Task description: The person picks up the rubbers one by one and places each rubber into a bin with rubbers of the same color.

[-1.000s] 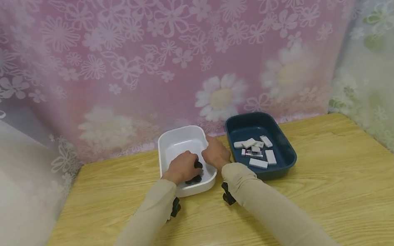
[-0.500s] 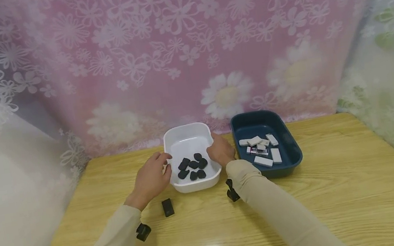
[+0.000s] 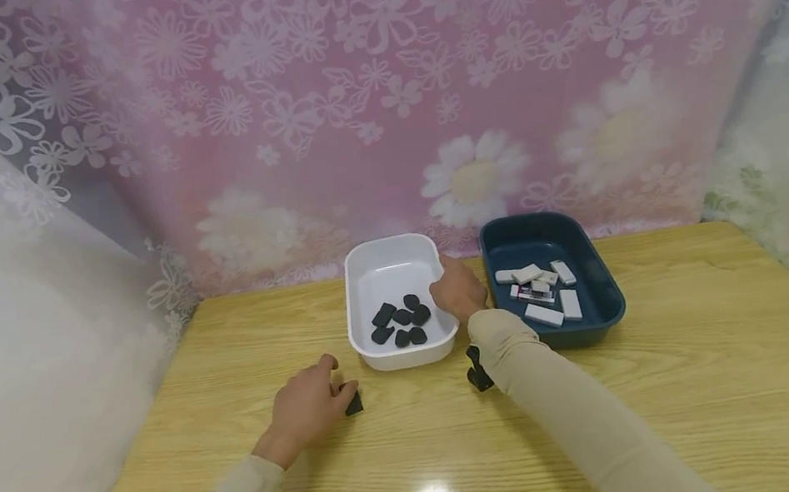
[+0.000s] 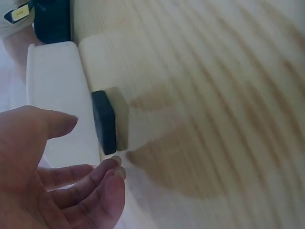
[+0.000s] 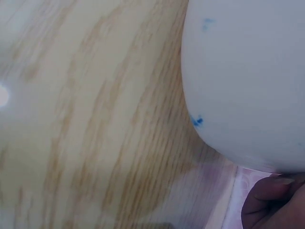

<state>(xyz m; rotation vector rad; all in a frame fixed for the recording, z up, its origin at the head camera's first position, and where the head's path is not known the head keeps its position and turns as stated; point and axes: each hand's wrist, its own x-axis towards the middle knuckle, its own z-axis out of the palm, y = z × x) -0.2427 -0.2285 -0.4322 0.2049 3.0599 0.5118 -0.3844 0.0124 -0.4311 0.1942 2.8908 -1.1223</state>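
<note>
A small black rectangular block (image 3: 354, 404) lies on the table in front of the white plastic tub (image 3: 410, 359). My left hand (image 3: 304, 410) reaches over it from the left. In the left wrist view, thumb and loosely bent fingers stand on either side of the block (image 4: 105, 123), with a gap around it. My right hand (image 3: 459, 289) grips the tub's right rim; in the right wrist view its curled fingers (image 5: 267, 193) meet the tub's white wall (image 5: 248, 86). Several black pieces (image 3: 402, 317), some rounded and some blocky, lie inside the tub.
Close to the right of the white tub stands a dark blue tub (image 3: 598, 268) holding several white erasers (image 3: 544, 315), one in a printed sleeve. Both tubs stand at the back of the wooden table (image 3: 685, 373), before a floral curtain (image 3: 346, 118).
My left hand has come out of the white tub, past its left rim, and down to the black block on the table. My right hand keeps its grip on the tub's rim.
</note>
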